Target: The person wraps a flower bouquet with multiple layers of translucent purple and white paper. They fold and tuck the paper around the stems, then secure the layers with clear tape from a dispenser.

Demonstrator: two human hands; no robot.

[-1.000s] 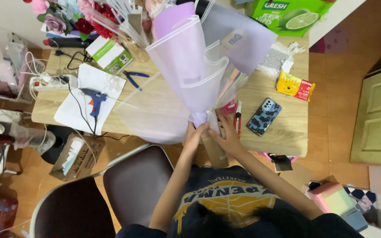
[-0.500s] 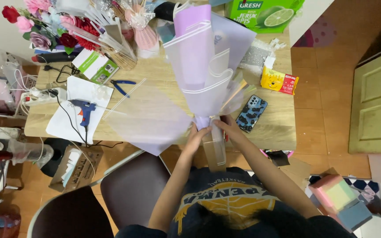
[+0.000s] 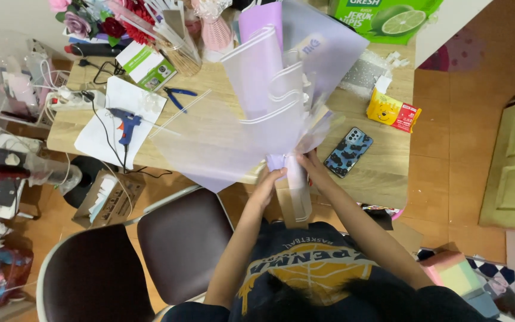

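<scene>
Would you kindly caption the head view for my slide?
Both hands, left hand and right hand, pinch a lilac paper wrap over a wooden table.

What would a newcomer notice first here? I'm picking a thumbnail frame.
The big lilac wrapping-paper bouquet cone fanning over the wooden table, pinched at its base by the left hand and right hand. Next, the blue glue gun at left, and the patterned phone beside the hands.

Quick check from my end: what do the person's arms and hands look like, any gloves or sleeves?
Both hands are bare: no gloves on the left hand or the right hand. The forearms are uncovered, with no watch or bracelet visible. The person wears a dark short-sleeved T-shirt with a yellow basketball print.
</scene>
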